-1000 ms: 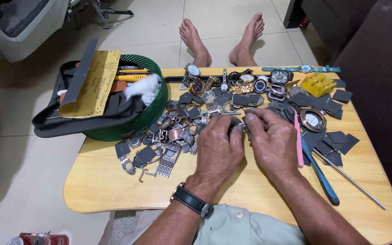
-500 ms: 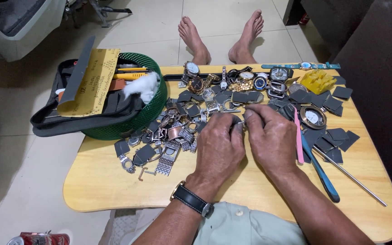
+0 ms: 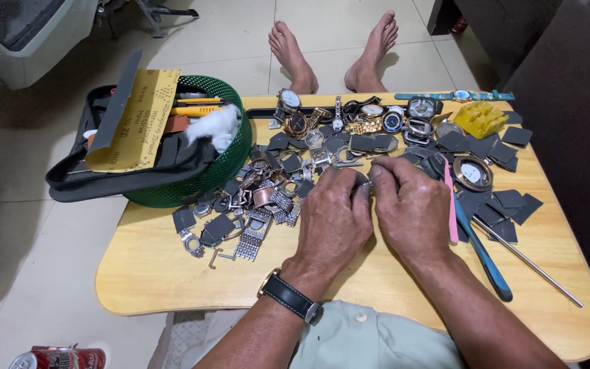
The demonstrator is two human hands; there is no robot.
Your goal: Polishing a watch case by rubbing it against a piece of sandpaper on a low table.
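Pale yellow wood forms the low counter (image 3: 158,273), its corners rounded, standing on a cream tiled floor (image 3: 29,225). The person sits behind it, bare feet (image 3: 336,48) stretched out on the tiles beyond the far edge.

Both hands meet at the middle of the counter. The left hand (image 3: 332,222), with a black-strapped wristwatch (image 3: 291,298) on its wrist, and the right hand (image 3: 411,208) are pinched together, fingertips touching, around a small metal piece (image 3: 367,186) that is mostly hidden between them. Each grip is clenched on this piece; what kind of part it is cannot be told.

Just left of the hands lies a heap of silver and copper-coloured metal watch-band links (image 3: 257,205). Beyond the hands, a row of round wristwatches and watch cases (image 3: 363,116) runs along the far edge, with dark grey square pads (image 3: 500,205) scattered to the right. A yellow plastic block (image 3: 481,119) sits near the far right corner, and a teal watch strap (image 3: 455,96) lies at the very edge. Beside the right hand are a pink flat stick (image 3: 449,205), blue-handled pliers (image 3: 486,256) and a thin steel rod (image 3: 537,263).

On the left end rests a round green plastic basket (image 3: 213,178) holding a black pouch (image 3: 104,184), a sheet of yellow sandpaper (image 3: 138,123) and a tuft of white cotton (image 3: 216,126). A red drinks can (image 3: 56,359) lies on the floor at the near left.
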